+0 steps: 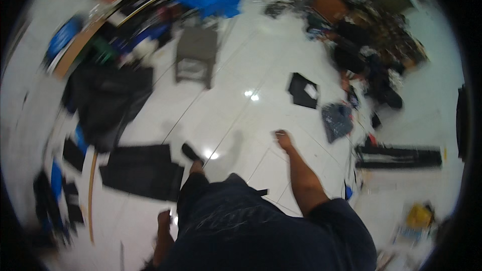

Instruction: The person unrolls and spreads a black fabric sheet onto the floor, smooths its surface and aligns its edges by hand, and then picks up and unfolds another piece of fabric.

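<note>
My right hand (282, 139) hangs over the white tiled floor, arm stretched forward. Its fingers look loosely apart, and nothing shows in them. Low at the left, beside my body, is my left hand (163, 218); blur smears its fingers. Dark folded cloth (143, 170) lies on the floor ahead of the left hand, next to my foot in a dark slipper (192, 154). Beyond the right hand lie a folded black garment (303, 90) with a white tag and a dark bundle in clear plastic (337, 121). Neither hand touches them.
A grey-brown stool (196, 55) stands ahead. A large black cloth or bag (108, 100) slumps at left near a long wooden strip (92, 198). Blue plastic (211, 1) lies at the back. A person in dark clothes (351, 50) sits by piled goods at right.
</note>
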Tool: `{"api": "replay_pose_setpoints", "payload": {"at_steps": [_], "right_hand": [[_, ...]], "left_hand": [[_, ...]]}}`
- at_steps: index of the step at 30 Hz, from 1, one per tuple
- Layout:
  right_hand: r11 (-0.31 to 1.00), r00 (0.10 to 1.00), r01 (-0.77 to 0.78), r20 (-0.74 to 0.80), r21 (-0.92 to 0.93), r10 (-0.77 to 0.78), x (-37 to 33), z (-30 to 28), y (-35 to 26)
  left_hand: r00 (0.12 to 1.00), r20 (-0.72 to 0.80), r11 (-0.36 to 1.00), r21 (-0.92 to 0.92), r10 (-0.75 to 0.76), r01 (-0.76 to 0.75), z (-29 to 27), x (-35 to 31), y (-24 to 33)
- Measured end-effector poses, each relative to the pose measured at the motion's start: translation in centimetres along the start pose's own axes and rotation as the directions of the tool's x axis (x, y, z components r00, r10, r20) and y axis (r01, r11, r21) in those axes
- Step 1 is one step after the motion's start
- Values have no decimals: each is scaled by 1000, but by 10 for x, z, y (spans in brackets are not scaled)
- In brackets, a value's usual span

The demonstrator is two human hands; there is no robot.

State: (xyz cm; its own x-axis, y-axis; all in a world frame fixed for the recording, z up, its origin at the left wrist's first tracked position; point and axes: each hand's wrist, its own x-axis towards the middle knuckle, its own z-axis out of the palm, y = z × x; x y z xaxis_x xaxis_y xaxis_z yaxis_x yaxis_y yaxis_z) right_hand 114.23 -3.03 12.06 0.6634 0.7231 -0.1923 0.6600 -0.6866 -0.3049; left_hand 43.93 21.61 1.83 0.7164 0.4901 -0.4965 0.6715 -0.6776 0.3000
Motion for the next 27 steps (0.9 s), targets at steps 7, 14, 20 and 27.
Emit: {"api": "replay_pose_setpoints", "payload": {"at_steps": [7,14,20,27], "right_hand": [[893,969,-87,245,442,-27,155,38,-281],[880,787,350,408,322,-463,311,79,-427],[927,638,260,672,271,-376,445,120,-501],[844,384,533,874,51,-296,577,251,-578]], "left_hand": [[965,25,509,-846,-262,160,-225,129,0],[847,-235,438,-899,-477,-3,-338,249,-56],[558,280,-71,-927,-781,367,-249,234,-42],[181,770,-759,-636,-612,136,-269,226,128]]}}
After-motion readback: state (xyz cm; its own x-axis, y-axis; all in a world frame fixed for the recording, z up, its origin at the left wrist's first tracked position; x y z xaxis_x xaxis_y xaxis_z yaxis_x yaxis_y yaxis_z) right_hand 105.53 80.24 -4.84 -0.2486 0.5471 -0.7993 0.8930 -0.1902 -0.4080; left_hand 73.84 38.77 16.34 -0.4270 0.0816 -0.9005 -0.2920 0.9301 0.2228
